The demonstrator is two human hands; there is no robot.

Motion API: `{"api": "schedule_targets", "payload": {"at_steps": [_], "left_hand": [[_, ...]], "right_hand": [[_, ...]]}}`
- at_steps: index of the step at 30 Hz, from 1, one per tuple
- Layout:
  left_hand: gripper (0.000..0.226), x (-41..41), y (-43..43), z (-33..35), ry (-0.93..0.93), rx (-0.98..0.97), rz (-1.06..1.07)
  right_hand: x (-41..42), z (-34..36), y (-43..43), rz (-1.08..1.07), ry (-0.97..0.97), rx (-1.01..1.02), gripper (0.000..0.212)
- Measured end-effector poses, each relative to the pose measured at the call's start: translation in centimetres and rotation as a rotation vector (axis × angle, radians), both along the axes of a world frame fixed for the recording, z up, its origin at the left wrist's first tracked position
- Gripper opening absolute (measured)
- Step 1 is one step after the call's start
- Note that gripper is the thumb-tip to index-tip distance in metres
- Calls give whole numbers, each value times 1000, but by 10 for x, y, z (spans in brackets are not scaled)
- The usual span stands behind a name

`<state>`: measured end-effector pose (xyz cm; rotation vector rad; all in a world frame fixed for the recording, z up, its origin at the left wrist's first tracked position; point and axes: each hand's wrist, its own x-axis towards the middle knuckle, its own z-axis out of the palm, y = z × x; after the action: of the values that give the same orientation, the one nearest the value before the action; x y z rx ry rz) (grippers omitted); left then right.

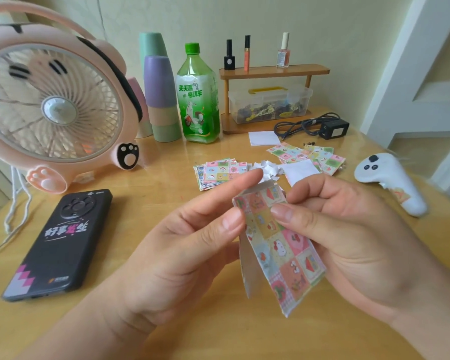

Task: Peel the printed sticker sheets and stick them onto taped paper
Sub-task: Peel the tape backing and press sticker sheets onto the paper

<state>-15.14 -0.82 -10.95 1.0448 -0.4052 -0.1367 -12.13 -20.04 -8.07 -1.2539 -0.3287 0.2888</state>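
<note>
A printed sticker sheet (281, 248) with cartoon squares hangs above the wooden table, its white backing (246, 266) split away along the left side. My left hand (182, 242) pinches its upper left edge between thumb and fingers. My right hand (348, 229) pinches the upper right part, thumb on the printed face. Farther back lie a stack of printed sheets (218, 171), a second spread of printed sheets (309, 155), a pile of torn white scraps (266, 167) and two white paper pieces (300, 170) (264, 138).
A black phone (60, 242) lies at the left, a pink fan (55, 100) behind it. Stacked cups (161, 97), a green bottle (198, 94), a wooden rack (273, 71) with a clear box, a black charger (333, 127) and a white controller (390, 178) ring the back and right.
</note>
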Motion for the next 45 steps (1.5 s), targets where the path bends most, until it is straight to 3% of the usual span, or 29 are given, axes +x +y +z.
{"api": "schedule_targets", "payload": {"at_steps": [13, 19, 24, 29, 34, 45], "left_hand": [[50, -2, 0, 0, 14, 45, -24], [67, -4, 6, -4, 17, 307, 165], [65, -5, 5, -2, 19, 240, 134], [52, -3, -2, 4, 16, 69, -18], [51, -2, -1, 2, 2, 52, -31], [55, -2, -2, 2, 22, 23, -63]], "right_hand": [[-2, 2, 0, -2, -18, 20, 17], [-5, 7, 0, 13, 15, 47, 27], [-3, 5, 0, 15, 0, 26, 17], [-4, 6, 1, -6, 27, 22, 30], [-3, 6, 1, 4, 49, 44, 17], [-8, 9, 5, -36, 63, 62, 26]]}}
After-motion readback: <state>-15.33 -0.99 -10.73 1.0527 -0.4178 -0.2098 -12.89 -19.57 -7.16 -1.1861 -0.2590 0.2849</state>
